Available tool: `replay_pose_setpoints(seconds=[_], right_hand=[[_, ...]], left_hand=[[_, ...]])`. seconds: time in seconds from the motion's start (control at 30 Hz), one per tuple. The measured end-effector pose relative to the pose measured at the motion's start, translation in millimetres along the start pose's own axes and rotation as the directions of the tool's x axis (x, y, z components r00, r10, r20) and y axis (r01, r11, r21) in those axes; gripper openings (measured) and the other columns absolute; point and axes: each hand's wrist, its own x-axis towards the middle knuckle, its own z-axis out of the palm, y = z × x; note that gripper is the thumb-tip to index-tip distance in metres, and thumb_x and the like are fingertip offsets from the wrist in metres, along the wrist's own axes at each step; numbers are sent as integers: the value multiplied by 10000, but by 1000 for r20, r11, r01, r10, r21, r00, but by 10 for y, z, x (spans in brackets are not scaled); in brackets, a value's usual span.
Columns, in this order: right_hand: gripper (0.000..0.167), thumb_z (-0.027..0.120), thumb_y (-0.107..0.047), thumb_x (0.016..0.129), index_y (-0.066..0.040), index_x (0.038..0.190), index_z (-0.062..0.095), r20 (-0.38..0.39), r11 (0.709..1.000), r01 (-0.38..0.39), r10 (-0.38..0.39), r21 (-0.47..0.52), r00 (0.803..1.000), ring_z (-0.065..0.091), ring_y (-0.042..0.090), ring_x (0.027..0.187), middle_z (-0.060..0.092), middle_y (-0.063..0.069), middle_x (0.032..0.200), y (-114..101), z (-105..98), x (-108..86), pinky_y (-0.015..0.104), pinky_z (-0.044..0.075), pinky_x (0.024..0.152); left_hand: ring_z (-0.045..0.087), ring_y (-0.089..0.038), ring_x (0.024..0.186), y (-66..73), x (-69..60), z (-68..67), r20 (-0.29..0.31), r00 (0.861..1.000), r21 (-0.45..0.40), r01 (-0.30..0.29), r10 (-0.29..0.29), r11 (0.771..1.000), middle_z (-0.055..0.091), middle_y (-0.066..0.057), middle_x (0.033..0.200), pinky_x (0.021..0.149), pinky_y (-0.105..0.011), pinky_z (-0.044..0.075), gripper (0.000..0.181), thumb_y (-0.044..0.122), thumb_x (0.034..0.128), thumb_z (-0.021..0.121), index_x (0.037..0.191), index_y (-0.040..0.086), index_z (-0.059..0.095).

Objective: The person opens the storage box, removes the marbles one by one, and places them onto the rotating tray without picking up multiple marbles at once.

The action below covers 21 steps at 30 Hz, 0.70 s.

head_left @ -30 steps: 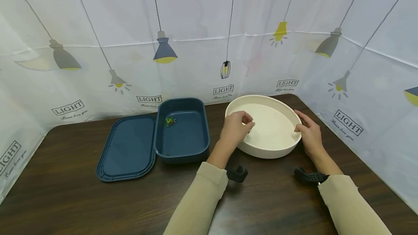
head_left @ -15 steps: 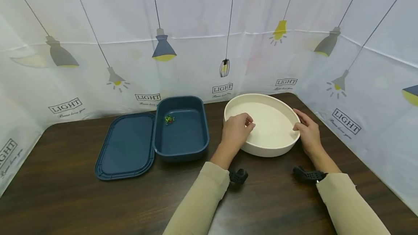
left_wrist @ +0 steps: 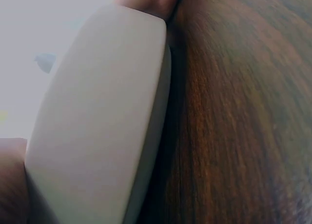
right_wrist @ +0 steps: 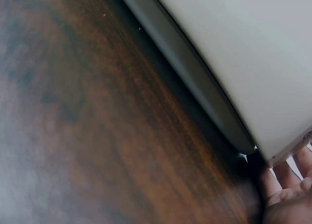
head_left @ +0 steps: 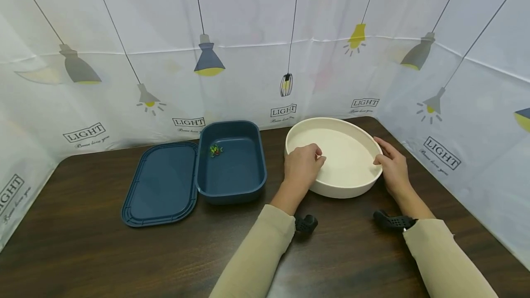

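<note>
A round cream dish (head_left: 348,157) stands at the back right in the head view. My left hand (head_left: 300,164) grips its left side, with thumb and forefinger bent over the rim to the inside; the remaining fingers are mostly hidden there. The left wrist view has the dish's pale outer wall (left_wrist: 97,112) between thumb and fingers (left_wrist: 146,0). On the right side, my right hand (head_left: 393,167) holds the rim, thumb on top. Low in the right wrist view, its fingers (right_wrist: 287,177) lie against the dish's outer side (right_wrist: 243,53).
Left of the dish is a deep blue rectangular container (head_left: 232,169) with a small green-and-red item (head_left: 215,150) inside. A flat blue lid (head_left: 161,185) lies beside it. The dark wooden table (head_left: 103,261) meets a printed curtain (head_left: 244,82) at the back.
My left hand and wrist have shifted slightly to the right along the dish, and its thumb and forefinger have moved a little. My right hand has kept its hold, with the dish almost unmoved.
</note>
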Motion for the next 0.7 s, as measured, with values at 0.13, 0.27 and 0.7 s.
replay_pose_setpoints(seconds=[0.13, 0.27, 0.7], right_hand=[[751, 450, 69, 832, -129, 1555, 410, -3, 1000, 2, -2, -15, 1000, 398, 244, 1469, 353, 142, 1630, -7, 6, -5, 14, 420, 866], [736, 446, 52, 840, -131, 1553, 415, 0, 999, 11, -11, -32, 1000, 404, 218, 1468, 356, 132, 1630, -11, 1, -5, 14, 419, 890], [745, 449, 47, 836, -137, 1556, 410, 2, 999, -7, 7, -39, 1000, 389, 229, 1481, 346, 130, 1636, -27, 2, -13, 12, 414, 898]], left_hand=[[713, -96, 803, 30, -7, -5, 42, 999, 90, -4, 1, 996, 777, 110, 952, 710, -276, 552, 174, 407, 990, 641, 1068, 290, 743], [719, -107, 828, 49, -8, -13, 57, 998, 111, -10, 4, 994, 777, 110, 970, 714, -286, 554, 164, 392, 986, 651, 1069, 289, 748], [720, -122, 870, 67, 31, -3, 104, 994, 134, 10, -24, 991, 774, 115, 1022, 749, -300, 559, 169, 380, 968, 681, 1101, 311, 760]])
